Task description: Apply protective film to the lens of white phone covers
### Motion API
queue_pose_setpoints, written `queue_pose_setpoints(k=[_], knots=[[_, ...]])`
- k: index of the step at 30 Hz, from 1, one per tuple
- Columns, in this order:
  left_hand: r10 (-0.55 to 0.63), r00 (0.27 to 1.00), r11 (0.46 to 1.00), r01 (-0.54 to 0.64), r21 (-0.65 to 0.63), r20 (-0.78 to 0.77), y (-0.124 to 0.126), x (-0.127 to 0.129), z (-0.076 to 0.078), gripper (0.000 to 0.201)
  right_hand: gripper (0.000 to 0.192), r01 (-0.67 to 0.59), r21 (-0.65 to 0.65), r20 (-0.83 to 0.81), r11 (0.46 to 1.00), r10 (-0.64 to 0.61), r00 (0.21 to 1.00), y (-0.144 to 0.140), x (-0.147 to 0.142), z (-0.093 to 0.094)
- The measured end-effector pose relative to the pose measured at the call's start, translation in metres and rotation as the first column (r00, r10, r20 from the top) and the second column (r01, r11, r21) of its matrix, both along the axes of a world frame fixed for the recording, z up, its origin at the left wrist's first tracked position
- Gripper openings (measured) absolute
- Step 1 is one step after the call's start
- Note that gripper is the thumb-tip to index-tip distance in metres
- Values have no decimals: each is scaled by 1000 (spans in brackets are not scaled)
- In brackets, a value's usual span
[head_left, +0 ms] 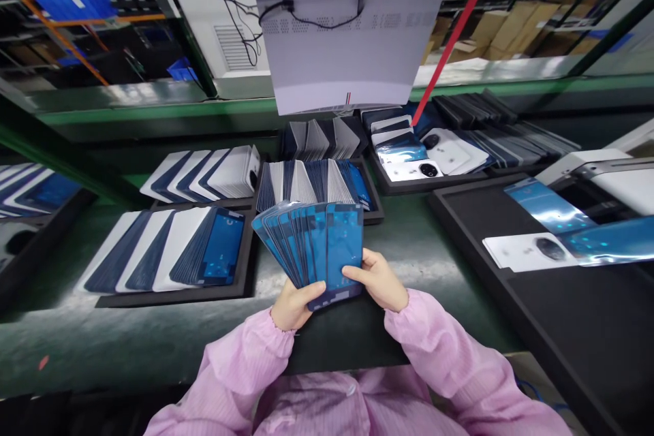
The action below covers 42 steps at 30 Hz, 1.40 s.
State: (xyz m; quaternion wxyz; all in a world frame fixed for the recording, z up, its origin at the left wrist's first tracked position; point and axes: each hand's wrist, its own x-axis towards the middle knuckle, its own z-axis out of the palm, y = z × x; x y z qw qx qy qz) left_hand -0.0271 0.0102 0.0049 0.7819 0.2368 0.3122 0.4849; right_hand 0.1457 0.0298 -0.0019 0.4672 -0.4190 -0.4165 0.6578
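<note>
A fan of several blue film-covered phone frames [319, 245] is spread upright in front of me. My left hand [292, 305] grips the fan's lower end from the left. My right hand [379, 279] holds the frontmost frame at its lower right edge, thumb on its face. Both arms wear pink sleeves. Under the hands lies a black mat [347, 340] on the green bench.
Black trays hold rows of leaning phone parts: blue and white ones at left [168, 248], a middle tray [317, 184], white camera backs at back right [434, 160]. A black tray [562, 313] at right carries a white back and blue films. A grey panel [347, 48] hangs overhead.
</note>
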Motion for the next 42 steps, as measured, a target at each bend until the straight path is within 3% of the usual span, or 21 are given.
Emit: queue_pose_setpoints(k=[4,6,14,20,28,35,42], knots=[[27,1000,999,-27,-42,-5,0,-1,-2,58,37,193,-33,-96,981,-196,976,4,12,6],[72,997,997,-73,-30,-42,2,-1,-1,57,40,215,-40,-154,976,-218,964,5,18,10],[85,995,996,-82,42,-60,2,1,-1,53,33,-13,-72,-86,997,6,996,-2,-1,-2],[158,985,986,-161,-39,-75,2,-3,-2,56,35,162,-57,-163,985,-169,972,5,15,10],[146,985,989,-143,41,-96,0,0,-3,53,32,-41,-78,-93,996,34,995,1,7,3],[167,979,986,-169,-9,-115,2,-4,-2,57,36,123,-14,-184,992,-124,975,5,18,10],[152,979,988,-145,56,-140,-1,1,-1,54,33,-39,-14,-86,999,38,996,2,11,4]])
